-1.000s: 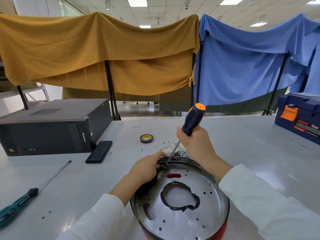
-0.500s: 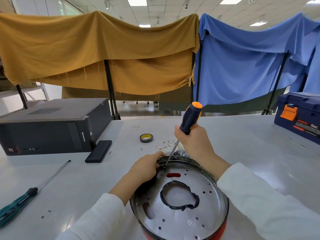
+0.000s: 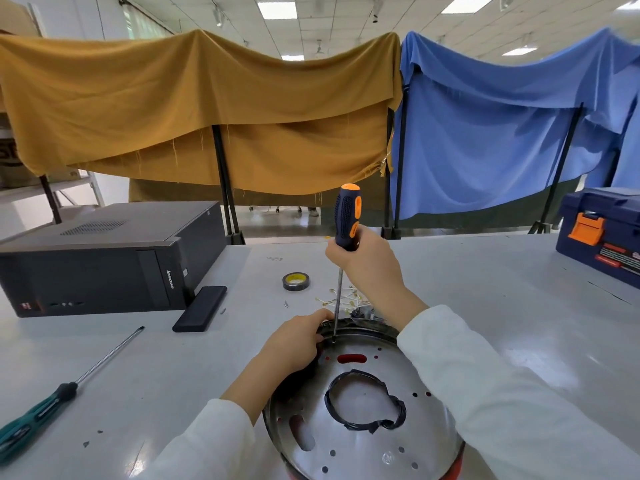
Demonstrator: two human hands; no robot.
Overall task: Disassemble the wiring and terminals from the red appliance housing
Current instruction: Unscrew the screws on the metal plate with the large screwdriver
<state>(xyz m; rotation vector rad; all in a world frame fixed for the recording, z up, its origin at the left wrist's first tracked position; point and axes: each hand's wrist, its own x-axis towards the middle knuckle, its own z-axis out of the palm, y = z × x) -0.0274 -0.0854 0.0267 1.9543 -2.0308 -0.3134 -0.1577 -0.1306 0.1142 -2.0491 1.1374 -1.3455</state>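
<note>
Right now a person in white sleeves works at a pale grey surface (image 3: 467, 289). Near the front edge sits the red appliance housing (image 3: 453, 464), its metal base plate (image 3: 363, 441) facing up, dotted with small holes and carrying a loop of black tape (image 3: 367, 401) near its middle.

Their left hand (image 3: 294, 341) curls over the far left rim of the housing, fingers hooked round the edge and gripping it. Their right hand (image 3: 370, 263) is wrapped round the lower part of a black and orange screwdriver (image 3: 347, 216), held nearly upright. Its thin shaft runs straight down, and the tip meets the plate just inside the far rim, right beside the left fingertips.

Just beyond the housing lies a loose scatter of pale wires with small terminals (image 3: 346, 299), and beside them a roll of black tape with a yellow core (image 3: 296, 281).

To the left stands a black desktop computer case (image 3: 104, 258), with a flat black slab (image 3: 201, 308) lying against its front corner. A long green-handled screwdriver (image 3: 52, 407) lies further left. At the far right sits a dark blue toolbox (image 3: 602, 230) with an orange latch. Mustard and blue cloths hang on frames behind.
</note>
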